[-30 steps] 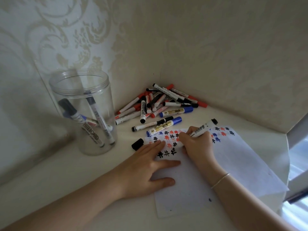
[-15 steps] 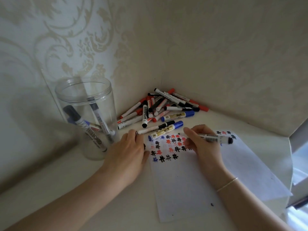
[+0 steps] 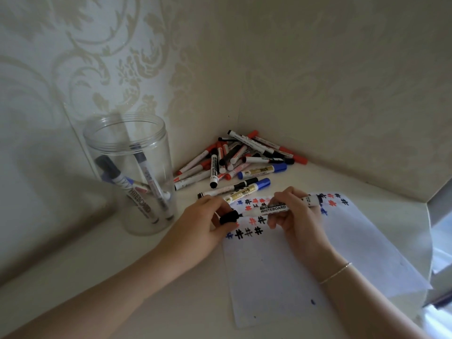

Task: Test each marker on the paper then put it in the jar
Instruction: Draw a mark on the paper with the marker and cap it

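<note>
At the left of the frame the clear plastic jar (image 3: 129, 177) is standing upright against the wall, with a few markers already leaning inside it. It looks light and thin-walled, so a marker dropped in carelessly could nudge it. Just right of centre, the left hand (image 3: 205, 223) is pinching the black cap (image 3: 229, 217) between thumb and fingers, bringing it up to the tip of the whiteboard marker (image 3: 281, 206). The right hand (image 3: 297, 217) is gripping that marker round its barrel, holding it level just above the paper (image 3: 293, 270) and its rows of black, red and blue test marks. The marker seems light, stiff and smooth, so the mid-barrel is the sensible place to hold it while the cap is pushed on. Behind the hands, in the corner, the pile of untested markers (image 3: 242, 157) is lying loose.
</note>
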A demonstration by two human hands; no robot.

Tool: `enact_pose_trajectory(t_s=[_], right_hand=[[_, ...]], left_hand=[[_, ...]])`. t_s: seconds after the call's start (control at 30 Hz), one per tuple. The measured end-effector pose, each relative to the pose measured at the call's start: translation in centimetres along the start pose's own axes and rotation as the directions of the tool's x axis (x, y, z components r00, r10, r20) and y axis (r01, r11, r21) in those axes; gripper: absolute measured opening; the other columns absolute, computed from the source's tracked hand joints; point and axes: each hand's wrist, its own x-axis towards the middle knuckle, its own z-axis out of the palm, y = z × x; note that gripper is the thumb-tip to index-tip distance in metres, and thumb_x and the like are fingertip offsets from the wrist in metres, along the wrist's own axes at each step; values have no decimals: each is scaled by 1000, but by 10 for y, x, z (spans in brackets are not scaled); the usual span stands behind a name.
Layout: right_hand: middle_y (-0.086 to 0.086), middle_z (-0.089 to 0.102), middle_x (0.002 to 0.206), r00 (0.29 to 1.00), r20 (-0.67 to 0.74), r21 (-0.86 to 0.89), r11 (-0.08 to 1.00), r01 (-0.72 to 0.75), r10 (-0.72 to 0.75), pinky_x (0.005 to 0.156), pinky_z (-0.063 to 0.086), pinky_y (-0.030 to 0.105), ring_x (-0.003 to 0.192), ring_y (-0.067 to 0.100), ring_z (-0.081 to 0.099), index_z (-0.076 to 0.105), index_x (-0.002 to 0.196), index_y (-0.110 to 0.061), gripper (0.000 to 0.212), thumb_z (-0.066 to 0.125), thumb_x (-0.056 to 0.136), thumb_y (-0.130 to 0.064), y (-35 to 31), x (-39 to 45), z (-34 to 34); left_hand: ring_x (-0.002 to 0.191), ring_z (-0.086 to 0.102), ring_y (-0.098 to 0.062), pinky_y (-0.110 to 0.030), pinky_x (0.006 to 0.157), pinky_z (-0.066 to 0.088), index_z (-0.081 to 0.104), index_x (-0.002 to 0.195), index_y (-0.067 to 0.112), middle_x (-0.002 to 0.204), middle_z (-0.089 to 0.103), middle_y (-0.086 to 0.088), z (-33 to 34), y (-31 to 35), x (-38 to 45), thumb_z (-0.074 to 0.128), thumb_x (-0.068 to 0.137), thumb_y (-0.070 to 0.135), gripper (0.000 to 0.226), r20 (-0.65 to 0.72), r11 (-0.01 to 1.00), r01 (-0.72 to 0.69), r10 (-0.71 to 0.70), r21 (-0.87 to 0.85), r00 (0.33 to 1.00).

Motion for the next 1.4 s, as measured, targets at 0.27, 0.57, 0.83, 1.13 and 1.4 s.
enact_pose_trajectory(t_s=[0.27, 0.57, 0.83, 1.13, 1.4], right_hand=[[21, 60, 66, 997, 71, -150, 989, 15, -4, 41, 44, 26, 41, 25, 50, 55, 68, 2, 17, 63, 83, 2, 1, -2, 1], [18, 64, 71, 997, -1, -60, 995, 80, -81, 47, 51, 32, 46, 26, 59, 63, 81, 2, 20, 61, 88, -16, -2, -2, -5], [2, 57, 57, 920, 51, -730, 614, 300, -388, 46, 37, 20, 48, 17, 47, 55, 77, -31, 19, 60, 91, -19, 12, -5, 14], [3, 53, 52, 953, 103, -532, 794, 295, -285, 38, 32, 19, 39, 9, 39, 63, 80, -10, 14, 57, 92, -14, -26, 5, 42], [12, 66, 82, 909, 412, -795, 459, 397, -72, 58, 50, 33, 66, 26, 62, 59, 92, -9, 27, 42, 98, -29, -42, 50, 114]], left_hand=[[86, 54, 1, -11, 68, 42, 61, 100, 31, 97, 56, 19, 0, 1, -1, 67, 85, 33, 16, 40, 995, -92, 93, -24, 995], [71, 53, 4, -9, 65, 38, 59, 109, 25, 80, 59, 22, 0, 1, -3, 46, 99, 28, 17, 178, 919, 61, 10, -390, 984], [50, 37, -6, -16, 51, 31, 60, 84, 14, 55, 41, 9, 2, 3, -5, 48, 87, 45, 33, 51, 895, 90, -76, -436, 996], [46, 45, 1, -12, 48, 34, 51, 85, 12, 57, 52, 13, -42, 43, 2, 55, 88, 32, 20, -134, 907, -69, 14, -415, 991], [43, 47, -10, -24, 42, 30, 44, 85, 17, 52, 44, 12, -162, 104, 19, 51, 94, 31, 18, -569, 845, -19, 377, 535, 731]])
